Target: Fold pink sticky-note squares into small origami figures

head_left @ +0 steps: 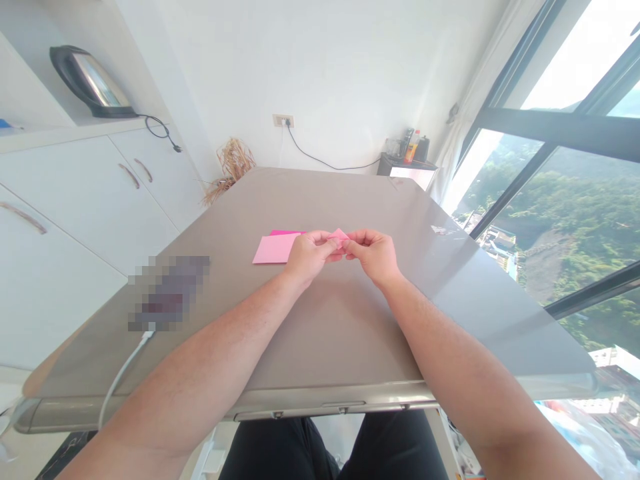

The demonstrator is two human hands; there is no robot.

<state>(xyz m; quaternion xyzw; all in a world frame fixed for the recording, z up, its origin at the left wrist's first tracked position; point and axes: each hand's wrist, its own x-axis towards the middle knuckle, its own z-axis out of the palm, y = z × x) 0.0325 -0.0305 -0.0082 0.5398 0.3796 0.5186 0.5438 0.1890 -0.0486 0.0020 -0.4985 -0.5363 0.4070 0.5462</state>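
A small folded piece of pink paper (339, 235) is pinched between my two hands, above the middle of the table. My left hand (311, 253) grips its left side with thumb and fingers. On the other side, my right hand (373, 253) holds it the same way, the two sets of fingertips almost meeting. The lower part of the paper is hidden by my thumbs. Just left of my left hand lie flat sheets of pink paper (274, 249), a light one over a darker magenta one (287, 233), partly covered by that hand.
The grey-brown table (340, 333) spreads around my arms. A blurred-out device (170, 293) with a white cable (123, 373) lies at the left. Beyond the far edge stand dried stalks (234, 163) and a small cabinet (413, 172) with bottles. Windows (550, 173) line the right side.
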